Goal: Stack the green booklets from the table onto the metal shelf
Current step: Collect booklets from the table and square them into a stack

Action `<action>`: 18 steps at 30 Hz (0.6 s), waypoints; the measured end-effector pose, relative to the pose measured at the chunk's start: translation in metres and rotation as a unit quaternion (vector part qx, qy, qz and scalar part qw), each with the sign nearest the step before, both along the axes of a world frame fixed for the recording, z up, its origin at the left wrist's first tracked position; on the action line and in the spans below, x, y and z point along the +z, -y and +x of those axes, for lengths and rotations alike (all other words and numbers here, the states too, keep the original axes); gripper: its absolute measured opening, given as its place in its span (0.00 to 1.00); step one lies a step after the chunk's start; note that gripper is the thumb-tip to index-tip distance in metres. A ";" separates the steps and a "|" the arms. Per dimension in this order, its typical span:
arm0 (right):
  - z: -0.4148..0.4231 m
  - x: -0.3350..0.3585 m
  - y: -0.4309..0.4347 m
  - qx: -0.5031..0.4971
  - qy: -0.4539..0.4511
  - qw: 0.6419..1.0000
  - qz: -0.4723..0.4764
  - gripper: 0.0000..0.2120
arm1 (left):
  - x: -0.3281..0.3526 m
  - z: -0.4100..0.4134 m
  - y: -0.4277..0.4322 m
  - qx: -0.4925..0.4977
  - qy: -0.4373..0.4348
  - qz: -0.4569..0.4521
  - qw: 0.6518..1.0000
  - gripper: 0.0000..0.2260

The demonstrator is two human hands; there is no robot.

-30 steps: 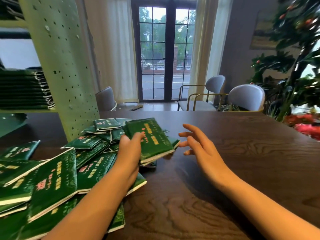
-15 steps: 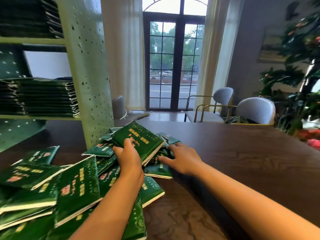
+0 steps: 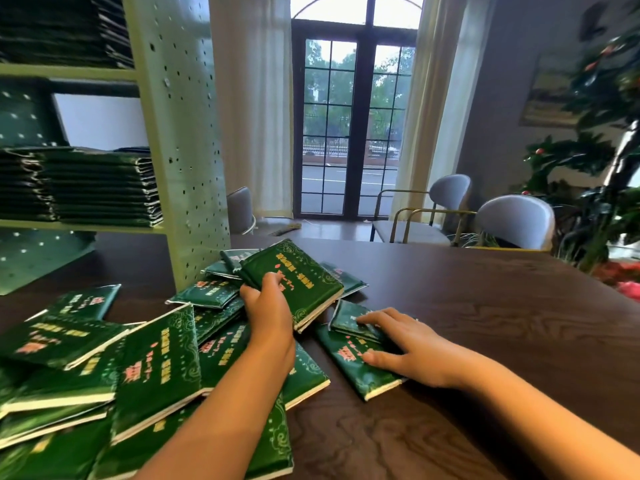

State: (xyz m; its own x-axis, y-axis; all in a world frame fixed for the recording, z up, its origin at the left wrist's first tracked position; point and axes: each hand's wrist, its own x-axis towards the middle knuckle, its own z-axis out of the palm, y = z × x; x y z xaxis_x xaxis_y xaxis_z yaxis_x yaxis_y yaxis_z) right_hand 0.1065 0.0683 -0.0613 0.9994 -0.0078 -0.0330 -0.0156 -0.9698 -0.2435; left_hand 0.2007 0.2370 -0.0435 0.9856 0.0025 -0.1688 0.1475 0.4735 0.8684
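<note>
Several green booklets with gold print lie scattered over the left half of the dark wooden table. My left hand grips a small stack of booklets and holds it tilted above the pile. My right hand rests on two loose booklets to the right of the pile, thumb against the lower one's near side, fingers lying across the upper one. The pale green metal shelf stands at the left, with a stack of booklets on its middle level and more on the level above.
A perforated upright panel of the shelf comes down onto the table just behind the pile. Grey chairs stand along the table's far side. A plant fills the right edge. Bare wood shows across the table's right half.
My right hand has slid toward me from the middle of the pile onto the two booklets at its right edge. My left hand keeps its stack in nearly the same place.
</note>
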 end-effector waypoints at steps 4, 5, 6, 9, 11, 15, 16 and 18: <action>-0.015 -0.002 0.009 -0.003 0.063 0.998 -0.014 0.31 | -0.005 -0.009 0.009 -0.057 -0.006 -0.002 0.998 0.06; -0.015 -0.001 0.010 0.002 0.073 0.997 -0.011 0.30 | -0.005 -0.011 0.011 -0.069 -0.008 -0.005 0.998 0.03; -0.015 0.000 0.011 0.008 0.080 0.997 -0.014 0.29 | -0.006 -0.015 0.014 -0.080 -0.009 -0.001 0.997 0.02; -0.014 0.001 0.009 0.025 0.103 0.993 -0.049 0.23 | -0.007 -0.018 0.015 -0.092 -0.004 0.019 0.996 0.03; -0.015 0.000 0.008 0.028 0.135 0.989 -0.061 0.18 | -0.008 -0.017 0.013 -0.093 -0.002 0.019 0.995 0.12; -0.015 0.000 0.013 -0.032 0.279 0.959 -0.048 0.11 | -0.006 -0.016 0.009 -0.102 0.008 0.015 0.995 0.13; -0.015 0.002 0.015 -0.056 0.322 0.944 -0.041 0.11 | -0.006 -0.017 0.010 -0.108 0.011 0.014 0.994 0.10; -0.017 0.004 0.018 -0.098 0.401 0.911 0.005 0.12 | -0.006 -0.020 0.012 -0.126 0.017 0.023 0.992 0.06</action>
State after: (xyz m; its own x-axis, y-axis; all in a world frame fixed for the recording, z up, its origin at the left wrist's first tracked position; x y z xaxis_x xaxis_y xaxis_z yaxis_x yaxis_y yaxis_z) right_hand 0.0891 0.0501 -0.0570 0.6821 -0.1923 0.7055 -0.0017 -0.9652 -0.2614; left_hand 0.1804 0.2246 -0.0496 0.9613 -0.2373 -0.1403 0.2259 0.3861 0.8944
